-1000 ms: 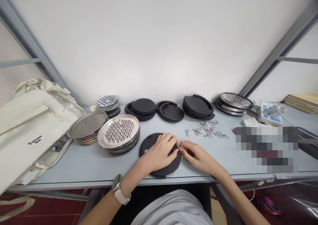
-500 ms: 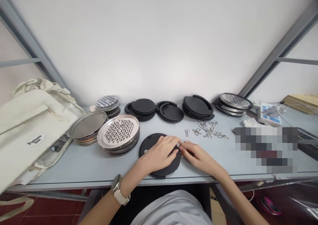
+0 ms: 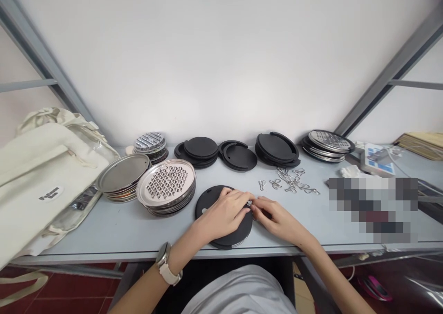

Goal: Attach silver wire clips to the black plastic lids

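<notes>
Black disc [image 3: 211,202], flat on surface [image 3: 104,231] beneath left hand [image 3: 223,214]; both hands' fingers pinch a small wire clip [image 3: 249,204] at its rim, fitting unfinished; loose clips [image 3: 289,180] beyond right hand [image 3: 277,219].

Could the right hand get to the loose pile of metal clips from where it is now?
Probably yes. The right hand rests at the black disc's edge, and the metal clips lie just beyond it on the bare table, with nothing standing between them.
</notes>
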### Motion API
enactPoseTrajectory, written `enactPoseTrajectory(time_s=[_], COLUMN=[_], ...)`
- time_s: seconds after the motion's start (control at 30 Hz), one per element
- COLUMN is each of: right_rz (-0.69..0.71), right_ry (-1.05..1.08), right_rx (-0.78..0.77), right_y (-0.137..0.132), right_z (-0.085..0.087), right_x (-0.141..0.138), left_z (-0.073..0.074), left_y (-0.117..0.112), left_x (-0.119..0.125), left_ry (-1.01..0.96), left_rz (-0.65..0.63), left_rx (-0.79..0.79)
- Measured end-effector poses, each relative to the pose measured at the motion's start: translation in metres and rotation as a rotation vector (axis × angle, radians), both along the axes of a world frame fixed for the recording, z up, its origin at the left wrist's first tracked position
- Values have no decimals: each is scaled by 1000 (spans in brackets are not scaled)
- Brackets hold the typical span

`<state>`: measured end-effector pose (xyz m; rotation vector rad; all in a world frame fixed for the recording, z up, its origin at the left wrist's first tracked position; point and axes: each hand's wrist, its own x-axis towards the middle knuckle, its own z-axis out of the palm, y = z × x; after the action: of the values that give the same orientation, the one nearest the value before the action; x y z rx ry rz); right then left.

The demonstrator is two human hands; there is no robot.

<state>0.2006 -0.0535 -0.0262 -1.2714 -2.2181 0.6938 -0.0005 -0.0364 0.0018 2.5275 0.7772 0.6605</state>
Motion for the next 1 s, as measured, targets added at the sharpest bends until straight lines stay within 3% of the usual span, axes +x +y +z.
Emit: enactPoseTrajectory(time_s=[1.0], right_rz=[31], right_ry=[-11], right_rx=[0], right_y=[1], right_z=[0], right_x=[2], left_z=[0], left_y=[1], left_x=[0], left_ry=[-10], left_rz=[-26], left_rx=[-26])
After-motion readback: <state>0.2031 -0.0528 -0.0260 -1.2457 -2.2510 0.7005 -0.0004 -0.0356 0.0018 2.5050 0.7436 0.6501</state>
